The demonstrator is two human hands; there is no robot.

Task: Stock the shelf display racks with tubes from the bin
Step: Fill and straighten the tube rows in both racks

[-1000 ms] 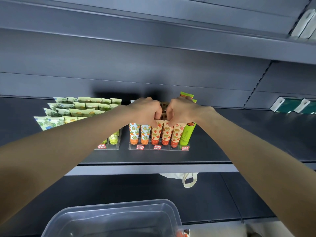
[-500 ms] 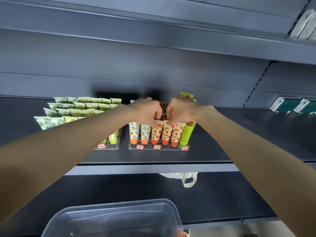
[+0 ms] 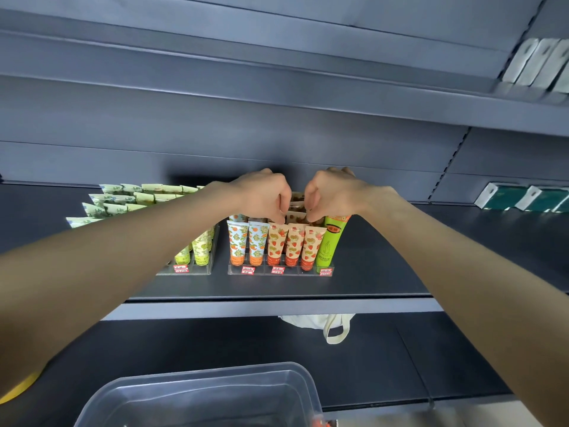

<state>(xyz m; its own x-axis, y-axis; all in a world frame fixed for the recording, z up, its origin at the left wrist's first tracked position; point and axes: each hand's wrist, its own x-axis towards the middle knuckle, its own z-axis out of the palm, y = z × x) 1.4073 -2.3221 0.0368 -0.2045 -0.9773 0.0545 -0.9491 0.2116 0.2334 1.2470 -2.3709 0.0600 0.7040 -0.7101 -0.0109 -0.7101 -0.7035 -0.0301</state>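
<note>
Pinching tube [image 3: 296, 216] between fingers [image 3: 311, 208].

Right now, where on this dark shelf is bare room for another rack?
Widest bare patch: dark shelf between the tall bright green tube and the dark green boxes at right. A thin strip fronts both clear plastic racks. Crowded: back-row patterned tubes, pinched by left hand and right hand.

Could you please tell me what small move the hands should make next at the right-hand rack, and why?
Probably press the strawberry tube down into its slot before letting go: the left hand and right hand both pinch its top edge, behind the front row of the clear rack, so it looks placed but not yet released.
</note>
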